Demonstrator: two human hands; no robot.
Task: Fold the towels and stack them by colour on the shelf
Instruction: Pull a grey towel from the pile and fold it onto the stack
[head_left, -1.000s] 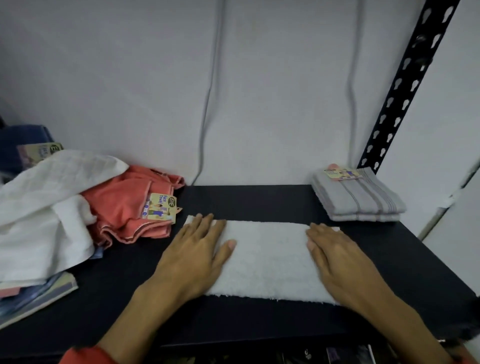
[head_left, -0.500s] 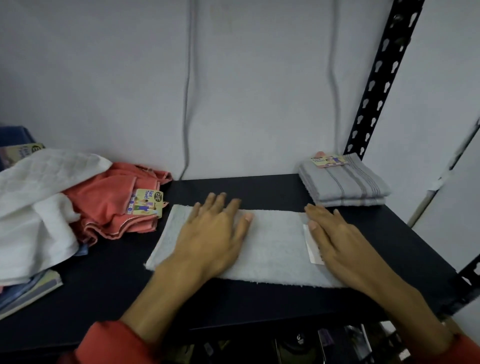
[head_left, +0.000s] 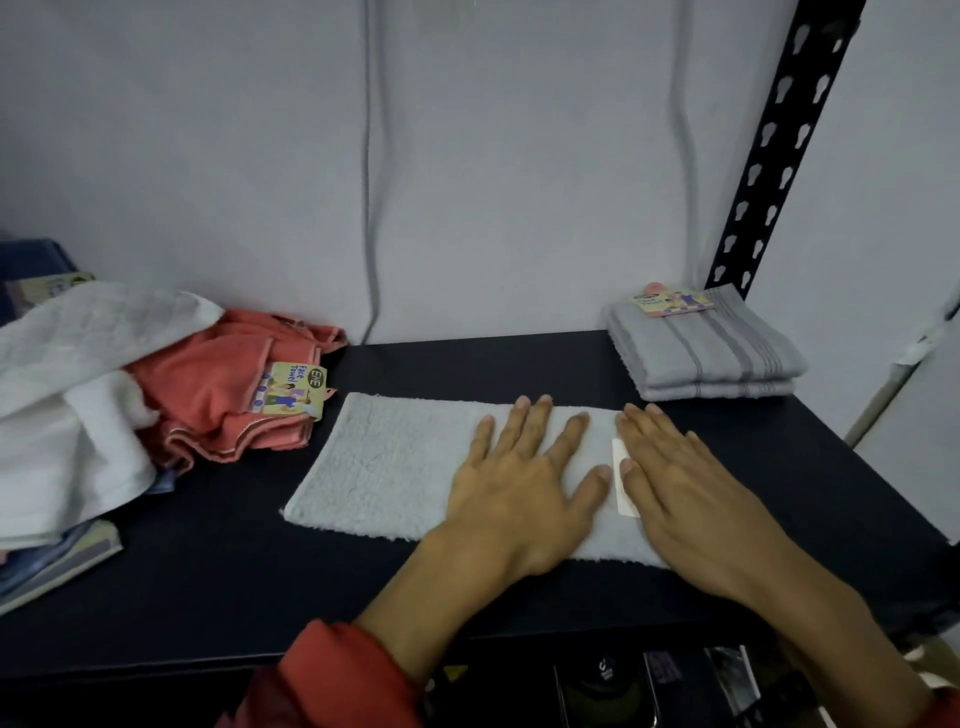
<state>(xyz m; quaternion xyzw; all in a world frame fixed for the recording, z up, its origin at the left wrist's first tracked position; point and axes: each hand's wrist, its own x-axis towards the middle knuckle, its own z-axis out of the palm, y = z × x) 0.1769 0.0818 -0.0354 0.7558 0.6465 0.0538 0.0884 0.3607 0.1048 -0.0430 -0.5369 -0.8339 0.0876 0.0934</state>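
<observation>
Right end of the pale grey terry towel (head_left: 395, 467) hidden under both hands; only a sliver of a small white sewn-in label (head_left: 620, 480) peeking out between them. Lower frame dark and hard to read: boxes and printed packs below the shelf edge, contents unclear. At far left, a dark blue bin (head_left: 31, 260) cut off by the frame edge and half buried behind cloth.

Heaped at left, a loose white waffle-weave towel (head_left: 67, 395) draped partly over a crumpled coral-orange face towel (head_left: 218, 384) with a yellow printed card tag (head_left: 293, 389); beneath the white heap, striped blue fabric poking out, its kind unclear. At back right, a neat stack of folded grey towels with darker stripes (head_left: 711, 348), tagged on top, just beside a black perforated steel upright (head_left: 779, 140). Two grey cables (head_left: 370, 171) hanging down the plain wall behind.

Pale grey towel lying flat as a long fuzzy rectangle on the matt black shelf board (head_left: 208, 571), near the coral one but apart. Left hand (head_left: 524, 483) flat, fingers spread, pressing down on it; right hand (head_left: 685, 493) flat likewise, fingers straight and together, gripping nothing
</observation>
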